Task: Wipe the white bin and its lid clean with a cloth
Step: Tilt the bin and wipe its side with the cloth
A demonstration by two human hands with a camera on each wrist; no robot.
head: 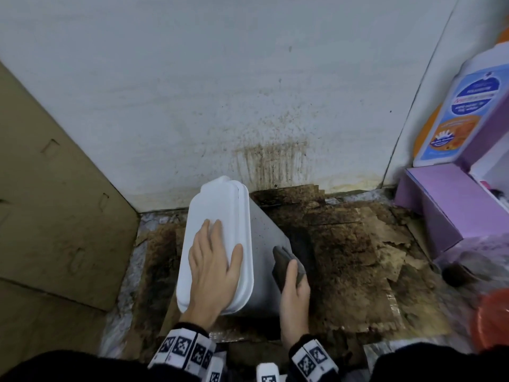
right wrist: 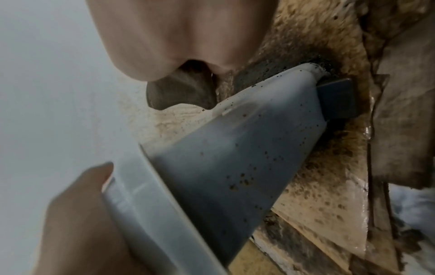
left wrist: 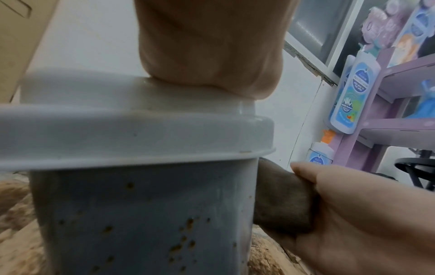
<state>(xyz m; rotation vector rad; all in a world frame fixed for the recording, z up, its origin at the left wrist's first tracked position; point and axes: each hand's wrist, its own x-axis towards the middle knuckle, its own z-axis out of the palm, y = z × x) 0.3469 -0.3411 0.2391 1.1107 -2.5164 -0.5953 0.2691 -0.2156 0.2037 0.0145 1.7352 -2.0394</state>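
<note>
Two hands at work, head view: left hand [head: 213, 267] spread flat on the lid [head: 217, 216] of the white bin [head: 261, 260], which stands on stained cardboard [head: 344, 257]; right hand [head: 294, 293] grips a dark cloth [head: 286, 266] against the bin's side. Purple shelf [head: 446, 205] right, cardboard sheet [head: 55, 202] left.

Left wrist view: brown specks on the bin wall [left wrist: 141, 214]; lotion bottle [left wrist: 353, 96] on the shelf.

Right wrist view: cloth [right wrist: 181, 91] pinched; speckled bin side [right wrist: 235, 148].

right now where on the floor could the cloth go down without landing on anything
Two bare patches: stained cardboard right of the white bin, short of the purple box; and the floor strip between the bin and the leaning cardboard sheet. It is crowded at far right, by the shelf and the orange tub.
</note>
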